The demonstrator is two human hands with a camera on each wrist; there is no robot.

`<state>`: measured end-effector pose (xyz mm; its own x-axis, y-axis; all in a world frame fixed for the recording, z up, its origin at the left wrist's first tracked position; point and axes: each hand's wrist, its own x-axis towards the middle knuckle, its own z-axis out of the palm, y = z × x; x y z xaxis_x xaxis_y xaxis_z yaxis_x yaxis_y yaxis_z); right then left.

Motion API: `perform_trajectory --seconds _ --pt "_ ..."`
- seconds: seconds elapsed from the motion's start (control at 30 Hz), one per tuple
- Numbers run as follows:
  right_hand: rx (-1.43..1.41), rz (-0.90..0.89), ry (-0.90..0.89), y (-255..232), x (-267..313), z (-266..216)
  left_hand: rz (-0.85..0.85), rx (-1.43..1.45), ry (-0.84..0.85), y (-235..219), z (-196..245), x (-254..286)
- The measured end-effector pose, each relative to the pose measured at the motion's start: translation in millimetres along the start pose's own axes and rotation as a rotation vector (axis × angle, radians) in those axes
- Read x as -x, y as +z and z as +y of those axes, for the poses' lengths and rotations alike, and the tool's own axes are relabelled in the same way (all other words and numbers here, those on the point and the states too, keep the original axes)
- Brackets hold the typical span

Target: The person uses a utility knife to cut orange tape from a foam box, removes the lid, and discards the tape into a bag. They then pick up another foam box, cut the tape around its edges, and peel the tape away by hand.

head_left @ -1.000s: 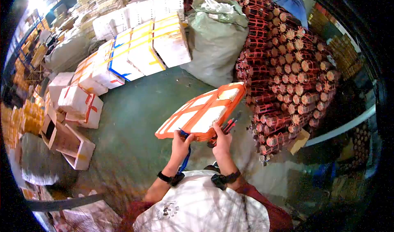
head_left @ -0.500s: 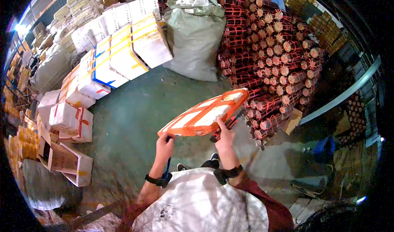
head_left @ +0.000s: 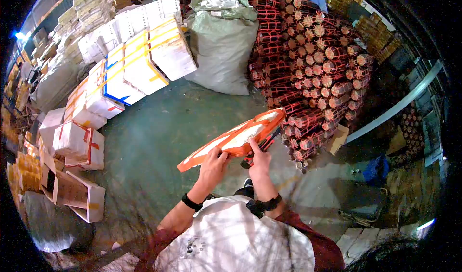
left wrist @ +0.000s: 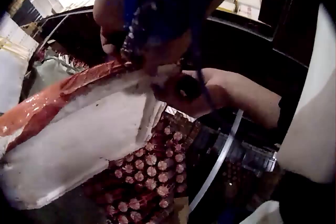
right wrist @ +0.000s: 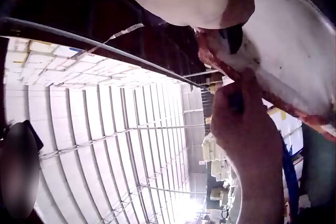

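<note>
A white foam lid [head_left: 240, 135], bound with orange tape, is held tilted in front of the body, its far end raised to the right. The right hand [head_left: 260, 161] grips its near right edge, thumb on the white face. Beneath the lid by that hand shows a slim red-and-black tool [head_left: 269, 141], mostly hidden. At the near edge, close beside the right hand, the left hand [head_left: 213, 170] has curled fingers on the taped rim. A blue strip [right wrist: 289, 174] hangs by the left wrist in the right wrist view. Blue material [left wrist: 152, 8] covers the left fingers in the left wrist view.
White foam boxes [head_left: 144, 70] line the left back, with an opened carton [head_left: 72, 190] nearer. A full pale green sack [head_left: 221, 50] stands behind the lid. Bundled round-ended pieces in red netting [head_left: 317, 75] are piled at right. Green floor [head_left: 144, 137] lies between.
The left hand has slid rightward along the lid's near edge toward the right hand. The lid has turned more edge-on, its left end lower. The view has swung to the right.
</note>
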<state>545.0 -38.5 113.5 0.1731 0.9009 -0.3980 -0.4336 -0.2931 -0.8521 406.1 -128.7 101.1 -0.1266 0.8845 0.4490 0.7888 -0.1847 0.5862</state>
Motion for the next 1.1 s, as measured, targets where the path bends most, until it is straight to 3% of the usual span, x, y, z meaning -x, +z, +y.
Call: perform_trajectory --seconds 0.13,0.23,0.4,0.43,0.5,0.67,0.77,0.93,1.1 --pt "0.047 -0.023 -0.001 -10.8 -2.6 7.1 -0.093 0.072 0.156 -2.2 -10.8 -1.7" --pt "0.068 -0.06 -0.057 -11.2 -8.3 10.9 -0.179 0.19 0.088 -4.5 -11.5 -6.4" --pt "0.367 -0.22 -0.254 -24.8 -20.8 25.1 0.016 0.341 -0.136 -23.7 -3.0 -23.0" --pt "0.299 -0.283 -0.226 -10.9 7.6 2.8 0.053 0.335 -0.158 -28.7 -7.2 -28.5" --pt "0.22 -0.353 -0.343 5.2 25.8 -4.2 0.164 0.385 -0.163 -30.5 -26.7 -39.1" --pt "0.47 -0.405 -0.314 9.7 39.5 6.5 0.285 0.44 -0.217 -46.4 -89.0 -68.8" --pt "0.554 -0.404 -0.265 16.5 45.1 2.7 0.305 0.532 -0.327 -77.5 -100.5 -97.9" --pt "0.426 -0.486 -0.241 22.1 40.7 9.9 0.486 0.617 -0.399 -113.4 -98.0 -126.9" --pt "0.639 -0.538 -0.365 30.4 38.4 21.4 0.582 0.643 -0.42 -121.1 -76.7 -114.3"
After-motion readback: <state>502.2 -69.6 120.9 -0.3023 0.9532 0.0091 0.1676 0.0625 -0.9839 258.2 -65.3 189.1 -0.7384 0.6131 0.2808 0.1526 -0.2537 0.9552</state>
